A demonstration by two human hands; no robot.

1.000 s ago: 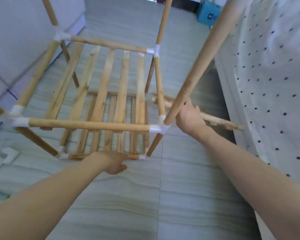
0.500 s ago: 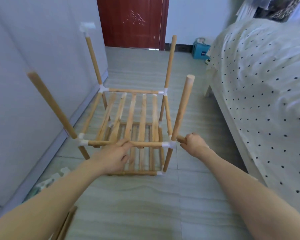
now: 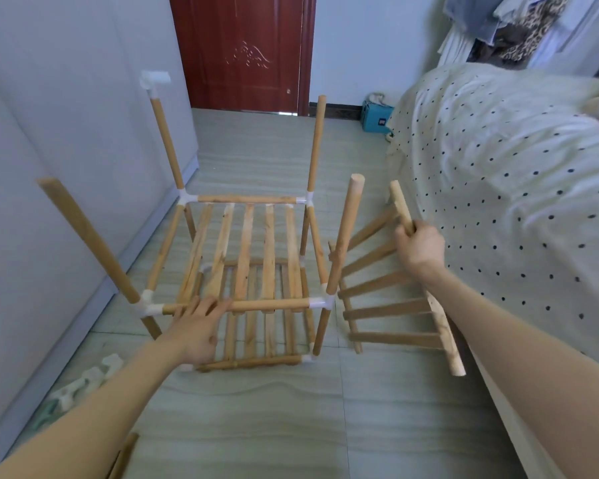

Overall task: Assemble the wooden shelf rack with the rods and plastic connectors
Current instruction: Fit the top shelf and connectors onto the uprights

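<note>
The partly built wooden rack (image 3: 246, 250) stands on the floor with two slatted levels joined by white plastic connectors (image 3: 320, 302). Four upright rods rise from its corners; the back left one carries a white connector (image 3: 154, 79) on top. My left hand (image 3: 196, 328) rests flat on the front horizontal rod (image 3: 270, 304), fingers spread. My right hand (image 3: 419, 244) is closed around the side rod of a loose slatted shelf panel (image 3: 388, 311), which is lifted and tilted between the rack and the bed.
A bed with a dotted cover (image 3: 519, 188) fills the right side. A grey wall (image 3: 49, 167) runs along the left. Spare white connectors (image 3: 83, 382) lie on the floor at lower left, a loose rod (image 3: 123, 454) near the bottom edge. A red door (image 3: 246, 53) and blue box (image 3: 377, 119) are behind.
My right hand has let go of the rack's front right corner and taken up the loose slatted panel. My left hand settled onto the front rod. The view pulled back.
</note>
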